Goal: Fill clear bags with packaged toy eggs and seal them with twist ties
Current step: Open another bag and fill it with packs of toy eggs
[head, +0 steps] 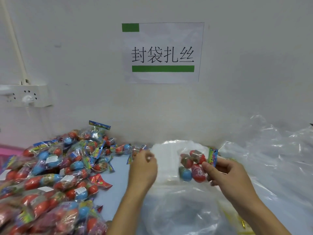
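A pack of toy eggs [193,165], red and blue in clear wrap with a colourful header card, hangs in front of a stack of clear bags [167,160]. My right hand [225,172] pinches this pack at its right side, thumb and fingers curled round it. My left hand [144,165] is at the left edge of the bag stack, fingers curled and pinching the thin clear film there. Under both wrists lies a loose clear bag [179,212]. A big heap of egg packs [55,175] covers the table's left side.
A sheet with printed characters [162,53] hangs on the white wall. A wall socket with a plug [28,97] sits at the left. Crumpled clear plastic [274,153] piles up at the right. Yellow twist ties [240,221] lie at the lower right. Pale blue tabletop [118,180] shows between heap and hands.
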